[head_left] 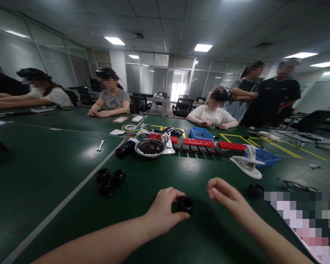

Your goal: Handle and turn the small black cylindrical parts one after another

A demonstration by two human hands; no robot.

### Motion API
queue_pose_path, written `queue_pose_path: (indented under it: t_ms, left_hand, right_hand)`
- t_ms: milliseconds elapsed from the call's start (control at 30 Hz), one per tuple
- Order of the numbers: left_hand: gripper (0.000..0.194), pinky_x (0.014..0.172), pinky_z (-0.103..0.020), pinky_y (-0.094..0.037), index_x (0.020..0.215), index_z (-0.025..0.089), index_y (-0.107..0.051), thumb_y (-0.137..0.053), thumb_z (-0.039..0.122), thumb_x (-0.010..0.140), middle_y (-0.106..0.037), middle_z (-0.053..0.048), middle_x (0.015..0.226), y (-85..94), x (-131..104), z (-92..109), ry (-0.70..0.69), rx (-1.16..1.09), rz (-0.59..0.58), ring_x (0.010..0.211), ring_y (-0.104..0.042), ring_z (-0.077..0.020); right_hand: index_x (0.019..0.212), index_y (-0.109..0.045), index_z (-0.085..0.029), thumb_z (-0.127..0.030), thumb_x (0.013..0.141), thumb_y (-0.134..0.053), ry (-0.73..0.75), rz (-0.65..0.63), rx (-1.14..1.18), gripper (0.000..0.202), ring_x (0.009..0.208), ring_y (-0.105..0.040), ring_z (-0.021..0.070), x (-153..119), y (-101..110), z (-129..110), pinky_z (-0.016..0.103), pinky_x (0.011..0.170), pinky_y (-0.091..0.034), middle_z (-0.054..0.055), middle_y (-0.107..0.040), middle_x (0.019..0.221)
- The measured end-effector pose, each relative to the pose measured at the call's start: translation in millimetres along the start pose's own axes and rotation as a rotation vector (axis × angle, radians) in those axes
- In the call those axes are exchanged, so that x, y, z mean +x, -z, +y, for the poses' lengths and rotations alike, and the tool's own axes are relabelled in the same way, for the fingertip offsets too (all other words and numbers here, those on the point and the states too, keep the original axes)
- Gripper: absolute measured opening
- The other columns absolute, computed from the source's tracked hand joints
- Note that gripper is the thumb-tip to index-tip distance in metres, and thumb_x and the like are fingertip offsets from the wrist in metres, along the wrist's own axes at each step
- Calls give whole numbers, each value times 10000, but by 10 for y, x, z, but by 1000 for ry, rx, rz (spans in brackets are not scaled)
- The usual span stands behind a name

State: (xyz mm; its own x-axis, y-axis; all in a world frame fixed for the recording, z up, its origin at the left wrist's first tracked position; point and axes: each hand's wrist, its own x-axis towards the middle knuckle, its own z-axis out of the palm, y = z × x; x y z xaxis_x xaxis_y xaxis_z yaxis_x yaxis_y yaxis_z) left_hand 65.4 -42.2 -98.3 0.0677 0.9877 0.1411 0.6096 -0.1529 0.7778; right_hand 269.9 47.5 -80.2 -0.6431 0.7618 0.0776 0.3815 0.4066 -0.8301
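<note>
Between the thumb and fingers of my left hand (166,209) is a black ring-shaped part (186,204), held just over or on the green table (143,183). To its right my right hand (224,192) hovers above the table, its fingers curled together and blurred; whether anything is between them is hidden. Three similar black parts stand in a cluster at the left: one at the back (102,175), one in front (105,187) and one beside them (118,177). Another black part (255,191) sits beyond my right hand.
Farther back lie a metal bowl (150,155), red strips (198,142), a blue tray (201,134), a white clamp-like stand (247,167) and a wrench (101,145). A blurred panel (305,227) is at the right edge. Several people sit or stand around the table.
</note>
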Motion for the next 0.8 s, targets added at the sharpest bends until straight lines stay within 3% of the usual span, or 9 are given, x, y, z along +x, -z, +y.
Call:
queue_pose_path:
  t_ms: [167,233,333,433,533,600,733,800]
  left_hand:
    - [351,822,-298,-380,973,223,-573,-705,211,648,-541,-17,980,46,45,25,-93,-9,-53,941,-480,-201]
    - [347,820,-295,-384,969,224,-573,-702,196,649,-539,-18,970,49,56,32,-105,-12,-59,941,-478,-201]
    - [326,786,-286,-396,959,219,-574,-694,206,656,-544,-15,920,32,61,32,-73,-26,-70,901,-489,-199]
    - [297,763,-285,-399,941,212,-571,-668,187,661,-545,-15,911,-9,60,21,-27,-26,-37,879,-495,-200]
    - [270,764,-298,-399,915,197,-565,-643,162,659,-547,-21,908,-57,59,7,-1,-9,36,871,-501,-206]
    - [256,768,-306,-402,907,191,-562,-639,169,664,-547,-24,901,-71,59,1,0,-2,67,868,-505,-209]
    - [285,783,-308,-406,942,195,-559,-648,196,672,-543,-26,924,-6,54,3,-51,26,21,898,-502,-212]
    - [302,815,-313,-398,967,200,-559,-648,205,678,-539,-28,958,64,52,16,-96,50,-45,937,-492,-213]
  right_hand:
    - [1257,-351,-209,-226,645,-697,10,-348,49,703,995,-497,211,42,-125,-34,361,884,-382,48,-534,1080]
    - [1144,-473,-199,-200,597,-724,30,-390,-13,602,928,-513,203,104,-206,-40,327,821,-401,25,-553,1005]
    - [852,-576,-173,-211,573,-736,44,-312,-130,324,765,-519,169,168,-337,-29,253,651,-402,-12,-555,817]
    - [756,-541,-165,-326,546,-754,18,-140,-299,340,674,-493,159,154,-477,-26,242,574,-364,-9,-534,742]
    - [721,-510,-167,-432,557,-721,29,76,-557,377,676,-478,186,103,-596,-43,300,627,-356,18,-537,721]
    - [760,-523,-166,-467,580,-695,75,134,-617,391,726,-484,209,79,-632,-45,335,680,-356,38,-551,762]
    - [998,-528,-180,-448,553,-734,184,-11,-430,559,829,-503,212,92,-563,-11,326,738,-381,41,-560,917]
    - [965,-559,-183,-380,557,-752,210,-122,-358,492,834,-511,202,118,-488,8,312,745,-391,21,-561,904]
